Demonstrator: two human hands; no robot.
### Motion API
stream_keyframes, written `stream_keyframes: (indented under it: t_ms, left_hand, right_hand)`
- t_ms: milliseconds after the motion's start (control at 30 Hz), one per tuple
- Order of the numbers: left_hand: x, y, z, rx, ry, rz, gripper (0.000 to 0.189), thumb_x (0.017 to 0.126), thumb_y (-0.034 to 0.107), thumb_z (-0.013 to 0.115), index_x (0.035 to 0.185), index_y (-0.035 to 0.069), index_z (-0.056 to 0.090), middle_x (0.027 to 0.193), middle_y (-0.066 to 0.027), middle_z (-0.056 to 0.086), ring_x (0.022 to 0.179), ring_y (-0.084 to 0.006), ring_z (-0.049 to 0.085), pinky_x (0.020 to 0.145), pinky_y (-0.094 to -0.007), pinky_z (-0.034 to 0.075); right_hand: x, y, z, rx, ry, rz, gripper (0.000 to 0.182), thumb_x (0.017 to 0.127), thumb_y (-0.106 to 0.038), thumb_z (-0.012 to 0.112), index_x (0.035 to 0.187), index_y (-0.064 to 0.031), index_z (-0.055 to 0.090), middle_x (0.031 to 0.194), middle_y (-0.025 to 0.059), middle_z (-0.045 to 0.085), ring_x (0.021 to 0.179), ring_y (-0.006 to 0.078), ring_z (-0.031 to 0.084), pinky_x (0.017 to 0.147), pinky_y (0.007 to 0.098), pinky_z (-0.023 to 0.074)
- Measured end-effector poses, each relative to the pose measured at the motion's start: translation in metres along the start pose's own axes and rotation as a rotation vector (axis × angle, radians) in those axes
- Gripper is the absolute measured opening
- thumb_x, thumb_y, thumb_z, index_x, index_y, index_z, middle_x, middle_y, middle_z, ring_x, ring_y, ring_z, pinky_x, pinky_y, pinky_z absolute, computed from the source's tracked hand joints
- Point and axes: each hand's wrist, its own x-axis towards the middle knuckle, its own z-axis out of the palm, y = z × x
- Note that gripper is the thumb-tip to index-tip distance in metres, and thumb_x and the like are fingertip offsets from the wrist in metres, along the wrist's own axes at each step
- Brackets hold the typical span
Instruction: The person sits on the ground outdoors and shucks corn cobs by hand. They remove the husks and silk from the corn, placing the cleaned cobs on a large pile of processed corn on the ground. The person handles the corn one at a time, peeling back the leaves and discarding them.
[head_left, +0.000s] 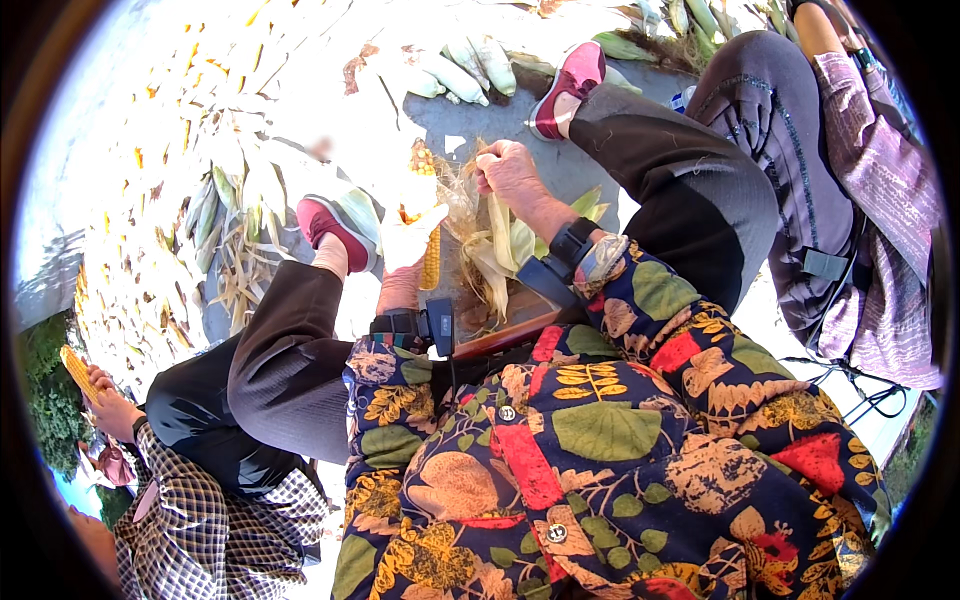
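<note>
My left hand, strongly sunlit, is closed around a yellow ear of corn; kernels show between the fingers and below the hand. Another stretch of corn with darker kernels stands out just above that hand; whether it is the same ear I cannot tell. To the right, my right hand has its fingertips pinched on a tuft of thin brown corn silk. Pale, peeled husks lie below it, between my knees.
Unhusked ears of corn lie beyond my red shoes. Husks and ears are heaped at the left. A co-worker at the lower left holds a yellow ear; another person's bent knee is close at my right.
</note>
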Motion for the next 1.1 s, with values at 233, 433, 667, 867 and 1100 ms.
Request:
stream_keyframes:
  t_ms: [233,433,667,867,1100]
  left_hand:
    - [0.000,0.006,-0.005,-0.134,-0.006,-0.218,0.044,0.072,-0.001,0.070,0.113,0.007,0.054,0.097,-0.0029,0.061,0.087,-0.0137,0.058,0.072,-0.0268,0.047]
    - [-0.004,0.009,-0.003,-0.090,-0.074,-0.253,0.043,0.072,0.002,0.071,0.111,0.006,0.054,0.097,-0.0021,0.061,0.086,-0.0127,0.058,0.074,-0.0266,0.047]
    - [-0.009,0.011,0.004,0.008,-0.150,-0.389,0.035,0.073,0.005,0.071,0.105,0.006,0.056,0.096,-0.0020,0.061,0.086,-0.0126,0.058,0.075,-0.0274,0.047]
    - [-0.011,0.012,0.000,-0.093,-0.109,-0.411,0.034,0.073,0.004,0.070,0.104,0.007,0.056,0.096,-0.0025,0.061,0.086,-0.0136,0.058,0.075,-0.0286,0.048]
    - [-0.009,0.016,-0.004,-0.277,-0.077,-0.380,0.039,0.075,0.000,0.068,0.112,0.003,0.056,0.098,-0.0032,0.061,0.086,-0.0152,0.060,0.072,-0.0275,0.048]
  right_hand:
    - [0.021,0.035,-0.014,-0.376,0.061,-0.041,0.010,0.082,-0.007,0.051,0.084,0.0018,0.057,0.068,0.0062,0.059,0.052,0.0105,0.055,0.048,0.0249,0.0478]
    - [0.003,0.009,0.000,-0.074,-0.125,-0.097,0.014,0.084,-0.009,0.053,0.093,0.0017,0.056,0.072,0.0031,0.056,0.057,0.0078,0.052,0.052,0.0220,0.0459]
    - [-0.007,-0.002,0.003,0.044,-0.288,-0.005,0.015,0.087,-0.012,0.056,0.095,0.0005,0.056,0.072,0.0001,0.054,0.058,0.0054,0.050,0.052,0.0202,0.0442]
    - [-0.003,0.003,0.004,-0.041,-0.317,0.061,0.009,0.081,-0.009,0.059,0.082,0.0005,0.058,0.066,0.0064,0.056,0.056,0.0126,0.052,0.050,0.0270,0.0433]
    - [0.007,0.034,-0.011,-0.760,-0.148,-0.180,0.010,0.078,-0.009,0.057,0.080,0.0014,0.056,0.070,0.0089,0.057,0.067,0.0160,0.056,0.061,0.0330,0.0453]
